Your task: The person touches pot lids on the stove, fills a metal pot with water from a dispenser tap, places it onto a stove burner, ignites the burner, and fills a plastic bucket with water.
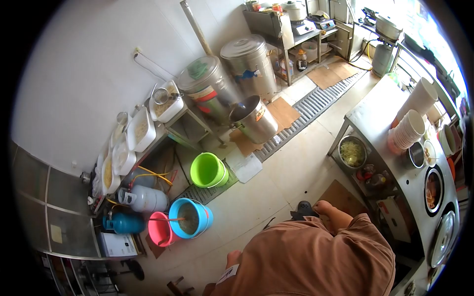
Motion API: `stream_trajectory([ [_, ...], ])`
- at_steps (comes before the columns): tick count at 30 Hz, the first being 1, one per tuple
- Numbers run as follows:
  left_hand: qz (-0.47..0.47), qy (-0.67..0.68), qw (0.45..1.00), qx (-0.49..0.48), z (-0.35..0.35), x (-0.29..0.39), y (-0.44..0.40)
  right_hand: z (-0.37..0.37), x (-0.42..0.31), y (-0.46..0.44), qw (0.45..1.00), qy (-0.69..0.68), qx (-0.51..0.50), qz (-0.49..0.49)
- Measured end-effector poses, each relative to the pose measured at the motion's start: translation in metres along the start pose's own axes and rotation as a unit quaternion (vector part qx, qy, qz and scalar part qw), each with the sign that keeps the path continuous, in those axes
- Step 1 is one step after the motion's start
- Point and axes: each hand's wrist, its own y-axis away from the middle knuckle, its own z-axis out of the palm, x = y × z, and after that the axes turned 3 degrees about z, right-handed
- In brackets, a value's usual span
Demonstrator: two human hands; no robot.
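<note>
The brown shirt on my own body fills the lower middle of the head view. Beyond its left edge shows a small part of my left hand (233, 257), low over the floor; its fingers are mostly hidden by the shirt. My right hand (323, 207) hangs beside a dark clog (305, 209), small and rounded in view, its fingers not clear. I see no object in either hand. Left of me stand a blue bucket (205, 217) with grey contents and a long-handled tool in it, a pink bucket (157, 223) and a green bucket (208, 170).
A steel counter (377, 111) runs along the right, bearing stacked cups (408, 129); a bowl of shredded food (352, 151) sits beneath. Large steel pots (254, 121) stand by a floor drain (316, 111). White trays (141, 129) and gas cylinders (148, 199) line the left.
</note>
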Motion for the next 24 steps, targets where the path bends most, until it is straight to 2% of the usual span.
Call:
stream_trajectory([
  [1,0.001,0.0,1.0,-0.001,0.002,0.0,-0.002,-0.001,0.001,0.002,1.0,-0.002,0.005,0.001],
  [3,-0.075,0.004,0.997,0.01,0.004,0.01,-0.002,-0.003,0.002,0.006,1.0,-0.003,0.011,0.003],
  [4,-0.074,0.005,0.997,0.008,0.005,0.012,-0.001,-0.008,-0.002,0.013,1.0,-0.01,0.01,0.014],
  [6,-0.042,0.026,0.997,0.054,0.008,0.015,0.0,-0.014,-0.005,0.022,0.999,-0.018,0.011,0.026],
  [7,-0.041,0.026,0.997,0.052,0.007,0.018,0.001,-0.015,-0.004,0.024,0.999,-0.013,0.011,0.03],
  [9,0.046,-0.02,0.999,0.008,0.001,0.024,0.0,-0.015,-0.002,0.028,0.999,-0.008,0.012,0.036],
  [10,0.047,-0.019,0.999,0.006,0.0,0.027,-0.001,-0.014,-0.001,0.03,0.999,-0.008,0.008,0.042],
  [12,-0.058,0.036,0.998,-0.008,-0.002,0.034,-0.003,-0.01,0.006,0.03,0.999,-0.007,0.005,0.049],
  [16,-0.052,0.015,0.998,-0.033,-0.005,0.042,-0.002,-0.003,0.018,0.032,0.999,0.0,0.033,0.033],
  [19,-0.042,0.073,0.996,-0.036,-0.007,0.044,-0.004,-0.012,0.009,0.045,0.998,-0.01,0.035,0.046],
  [22,-0.024,0.0,0.999,-0.042,-0.01,0.045,-0.006,-0.021,-0.006,0.056,0.996,-0.041,0.031,0.079],
  [24,-0.07,0.052,0.996,-0.014,-0.004,0.028,-0.013,-0.024,-0.012,0.062,0.992,-0.062,0.026,0.106],
])
